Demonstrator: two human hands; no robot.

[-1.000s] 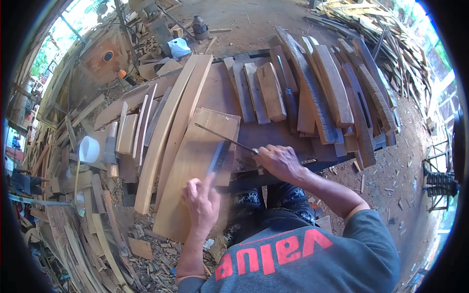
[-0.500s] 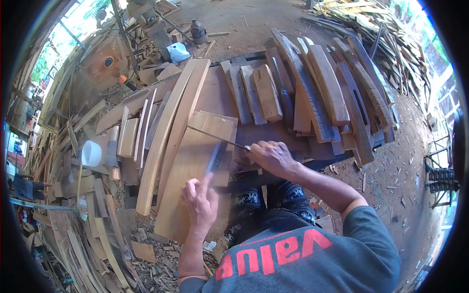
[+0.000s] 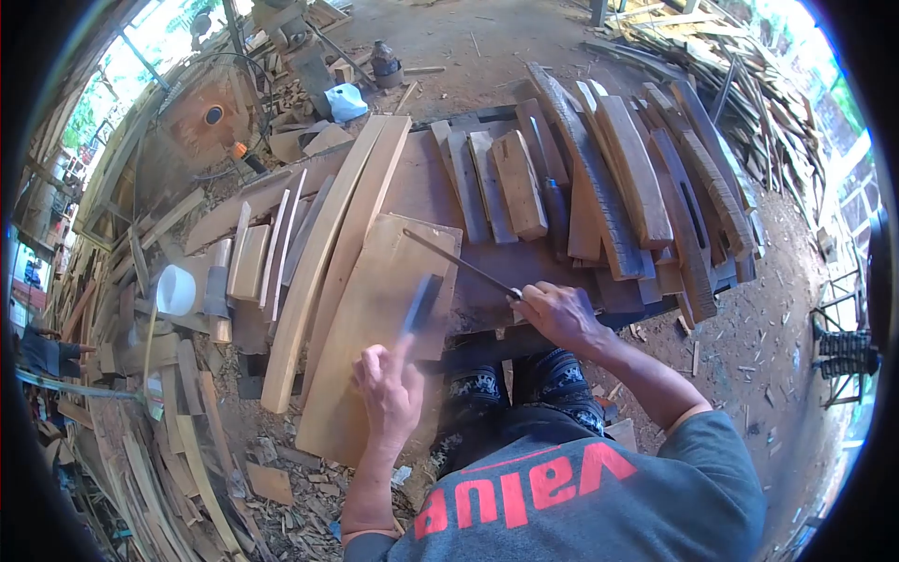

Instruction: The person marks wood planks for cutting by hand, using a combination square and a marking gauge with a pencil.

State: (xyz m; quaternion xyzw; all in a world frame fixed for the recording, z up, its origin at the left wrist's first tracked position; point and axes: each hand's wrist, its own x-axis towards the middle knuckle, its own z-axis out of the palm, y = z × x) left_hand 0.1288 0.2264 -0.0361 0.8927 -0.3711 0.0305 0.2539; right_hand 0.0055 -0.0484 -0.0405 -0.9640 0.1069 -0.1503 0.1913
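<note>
My right hand (image 3: 559,314) is closed around the near end of a long thin file (image 3: 459,263). The file slants away to the left, and its tip lies over the far part of a wide wooden board (image 3: 361,318). Over the same board, my left hand (image 3: 388,386) grips a flat, blue-grey metal blade (image 3: 423,303), blurred and pointing away from me. Its fingers are bent, with the index finger reaching along the blade's lower end. In this view a gap separates the file from the blade.
Two long wooden beams (image 3: 328,253) lie left of the board. Several wood blocks (image 3: 518,183) and thick curved pieces (image 3: 632,169) cover the bench's right side. A blue-handled tool (image 3: 555,217) rests among them. A white container (image 3: 175,290) stands left. Scrap wood (image 3: 178,459) covers the ground.
My right hand has moved right and slightly down, drawing the file away from the blade, which it overlapped before. My left hand and the blade have shifted slightly right.
</note>
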